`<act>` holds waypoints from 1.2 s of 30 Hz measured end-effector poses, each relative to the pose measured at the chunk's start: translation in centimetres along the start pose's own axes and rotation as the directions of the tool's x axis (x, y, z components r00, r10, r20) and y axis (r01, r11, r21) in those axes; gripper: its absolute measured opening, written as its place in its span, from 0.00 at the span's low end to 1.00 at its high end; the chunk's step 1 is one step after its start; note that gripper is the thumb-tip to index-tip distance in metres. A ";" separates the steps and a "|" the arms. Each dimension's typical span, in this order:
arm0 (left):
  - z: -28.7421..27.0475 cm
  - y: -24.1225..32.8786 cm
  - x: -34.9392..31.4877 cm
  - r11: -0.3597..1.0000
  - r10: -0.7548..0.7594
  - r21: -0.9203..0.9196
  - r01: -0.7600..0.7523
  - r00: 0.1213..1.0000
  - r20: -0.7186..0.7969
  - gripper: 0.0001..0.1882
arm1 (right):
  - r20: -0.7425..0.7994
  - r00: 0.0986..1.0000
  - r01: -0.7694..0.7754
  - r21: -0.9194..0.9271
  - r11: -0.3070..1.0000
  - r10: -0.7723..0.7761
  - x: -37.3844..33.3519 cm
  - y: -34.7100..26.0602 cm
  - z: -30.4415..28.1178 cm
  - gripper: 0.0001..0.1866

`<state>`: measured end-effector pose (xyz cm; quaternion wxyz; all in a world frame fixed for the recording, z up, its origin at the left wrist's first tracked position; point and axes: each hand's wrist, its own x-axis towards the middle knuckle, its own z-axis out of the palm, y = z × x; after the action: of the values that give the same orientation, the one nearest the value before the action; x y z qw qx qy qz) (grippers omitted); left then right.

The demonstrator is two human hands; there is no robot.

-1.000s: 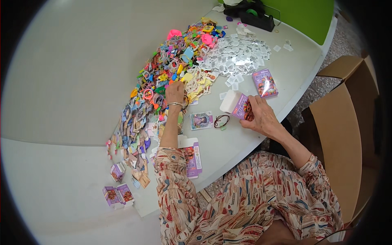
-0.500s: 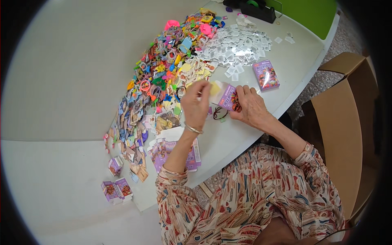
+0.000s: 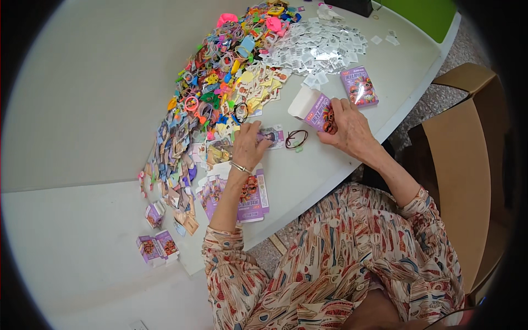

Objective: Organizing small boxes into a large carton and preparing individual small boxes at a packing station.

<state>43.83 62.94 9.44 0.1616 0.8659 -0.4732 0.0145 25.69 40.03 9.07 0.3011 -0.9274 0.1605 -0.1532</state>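
My right hand point(image 3: 352, 129) grips a small purple printed carton point(image 3: 319, 114), thumb and fingers closed on its lower part. The carton's white-lined flap point(image 3: 302, 100) stands open toward the upper left. My left hand point(image 3: 248, 144), a metal bangle at its wrist, is down over the table with thumb and fingers apart at the left end of a picture card point(image 3: 273, 136). A dark cord loop with pale green beads point(image 3: 297, 140) lies just right of that card. Below my left hand, purple flattened cartons point(image 3: 256, 206) lie overlapping, partly under my forearm.
A filled-out purple carton point(image 3: 360, 87) lies near the table's right edge. Behind are heaps of small white packets point(image 3: 319, 47), colourful trinkets point(image 3: 220, 71), yellowish cards point(image 3: 261, 82) and picture cards point(image 3: 170, 146). More small cartons point(image 3: 158, 248) lie at left; a cardboard box point(image 3: 454, 165) stands right.
My left hand has moved down and left from the carton's mouth to the picture card; the pale yellow piece near its fingers is no longer seen there. My right hand shifted slightly right with the carton.
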 end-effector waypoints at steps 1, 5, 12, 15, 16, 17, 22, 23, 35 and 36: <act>0.3 -0.3 -0.2 1.000 0.000 -0.001 0.000 1.000 0.001 0.25 | 0.016 1.000 -0.005 -0.010 1.000 0.005 0.0 -0.1 -0.1 0.33; 0.6 -1.2 0.4 0.997 -0.063 0.040 0.060 0.995 0.083 0.23 | -0.006 1.000 -0.001 0.005 1.000 0.001 -0.3 0.0 -0.2 0.33; -3.2 -1.4 1.7 0.670 -0.274 -0.713 0.208 0.961 0.022 0.07 | -0.020 1.000 0.020 -0.081 0.997 -0.022 -0.3 -0.4 0.0 0.35; -7.7 3.7 3.4 0.726 -0.238 -0.679 0.108 0.966 -0.100 0.07 | -0.028 0.999 0.040 -0.099 0.994 -0.043 -0.5 -0.7 -0.5 0.37; -8.2 4.7 3.5 0.728 -0.245 -0.676 0.110 0.964 -0.107 0.07 | -0.043 0.997 0.059 -0.107 0.992 -0.064 -0.5 -1.1 -0.5 0.38; -7.9 5.7 3.8 0.832 -0.139 -0.555 0.013 0.973 -0.184 0.08 | -0.041 0.997 0.062 -0.109 0.992 -0.067 -0.4 -1.4 -0.5 0.38; -6.1 8.9 5.1 0.963 0.249 -0.056 -0.263 0.950 -0.187 0.06 | -0.022 0.994 0.103 -0.085 0.991 -0.105 -0.8 -2.0 -0.1 0.40; -5.6 9.3 5.2 0.960 0.264 -0.066 -0.273 0.956 -0.124 0.07 | -0.020 0.994 0.105 -0.087 0.991 -0.107 -0.9 -2.3 0.0 0.40; 0.0 6.3 1.1 0.902 0.042 -0.431 -0.019 0.998 0.044 0.13 | -0.065 0.997 -0.020 0.191 0.981 0.033 -0.8 0.0 -0.2 0.40; 0.6 7.3 0.5 0.904 0.037 -0.426 -0.015 0.998 0.044 0.13 | -0.126 0.992 0.022 0.147 0.989 -0.004 -0.8 0.1 0.0 0.36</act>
<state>38.02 58.75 10.94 0.3345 0.8034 -0.4805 -0.1088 24.91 40.24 8.85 0.3574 -0.8921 0.1612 -0.2248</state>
